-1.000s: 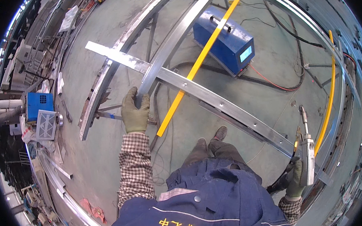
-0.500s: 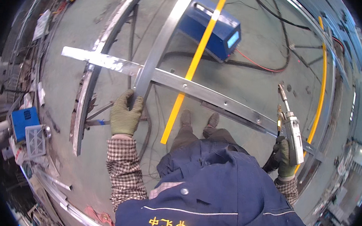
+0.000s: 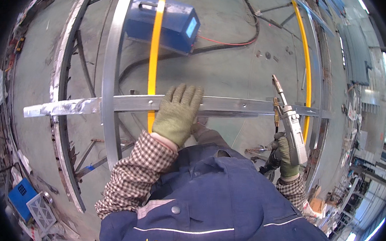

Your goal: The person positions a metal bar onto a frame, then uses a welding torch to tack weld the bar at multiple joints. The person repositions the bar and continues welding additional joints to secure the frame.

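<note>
A silver metal crossbar (image 3: 228, 104) runs from left to right in front of me. My left hand (image 3: 177, 110), in a green work glove, lies on it with the fingers stretched out, just right of a yellow strip (image 3: 153, 64). Closed around the handle of a white welding gun (image 3: 292, 128) is my gloved right hand (image 3: 286, 158). The gun's copper-coloured nozzle points up and away from me, above the crossbar's right part. A bright metal rail (image 3: 110, 77) crosses the bar left of my left hand.
A blue machine with a lit screen (image 3: 163, 25) stands on the floor beyond the bar, with a dark hose (image 3: 237, 46) beside it. Steel rails flank the frame at left (image 3: 59, 85) and right. Another yellow strip (image 3: 306, 57) lies along the right side. Clutter lines both edges.
My left hand has left the bright rail and moved right onto the crossbar, its fingers now flat. The view has turned, so the crossbar looks more level. The welding gun stays in my right hand.
</note>
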`<state>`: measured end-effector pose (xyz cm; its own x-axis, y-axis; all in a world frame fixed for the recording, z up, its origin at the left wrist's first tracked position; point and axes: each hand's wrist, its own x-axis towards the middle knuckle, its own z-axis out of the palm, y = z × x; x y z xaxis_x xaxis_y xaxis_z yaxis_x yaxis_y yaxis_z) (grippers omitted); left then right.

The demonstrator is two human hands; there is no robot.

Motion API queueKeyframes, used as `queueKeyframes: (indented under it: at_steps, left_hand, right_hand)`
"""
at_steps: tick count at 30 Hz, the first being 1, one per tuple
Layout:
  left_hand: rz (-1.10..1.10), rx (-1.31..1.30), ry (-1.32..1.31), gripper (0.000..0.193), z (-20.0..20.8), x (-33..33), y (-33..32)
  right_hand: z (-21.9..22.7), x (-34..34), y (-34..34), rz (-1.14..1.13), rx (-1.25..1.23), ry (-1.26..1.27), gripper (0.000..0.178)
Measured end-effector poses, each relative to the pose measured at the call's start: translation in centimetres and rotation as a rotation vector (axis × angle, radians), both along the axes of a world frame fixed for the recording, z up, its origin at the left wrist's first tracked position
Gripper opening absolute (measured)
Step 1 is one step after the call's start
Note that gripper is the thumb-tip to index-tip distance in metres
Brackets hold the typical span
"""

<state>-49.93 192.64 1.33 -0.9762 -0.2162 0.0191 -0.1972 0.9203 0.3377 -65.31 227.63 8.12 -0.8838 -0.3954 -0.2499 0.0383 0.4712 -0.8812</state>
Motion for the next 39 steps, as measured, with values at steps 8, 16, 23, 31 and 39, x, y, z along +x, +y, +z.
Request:
queueKeyframes:
  at_steps: [8, 16, 23, 31, 39]
  left_hand:
    - [-0.036, -0.002, -0.285, 0.096, -2.0, -2.2, -0.7]
    - [-0.012, -0.015, -0.255, 0.086, -2.3, -2.2, -0.8]
    - [0.027, -0.013, -0.241, 0.084, -2.1, -2.3, -0.8]
    - [0.056, 0.157, -0.309, 0.104, -1.6, -4.0, -0.8]
    - [-0.039, 0.128, -0.124, 0.104, -6.0, -7.1, 1.9]
  right_hand:
    - [-1.9, 0.1, 2.7, -0.025, -0.066, -0.041, 0.033]
    - [-1.1, 0.4, 1.6, -0.076, -0.104, -0.133, 0.037]
    - [-2.4, -0.6, 4.8, 0.037, 0.086, 0.056, 0.028]
    - [-1.3, -0.1, 10.4, -0.216, 0.159, -0.03, 0.029]
    - [-3.3, -1.5, 13.2, -0.425, -0.062, -0.14, 0.033]
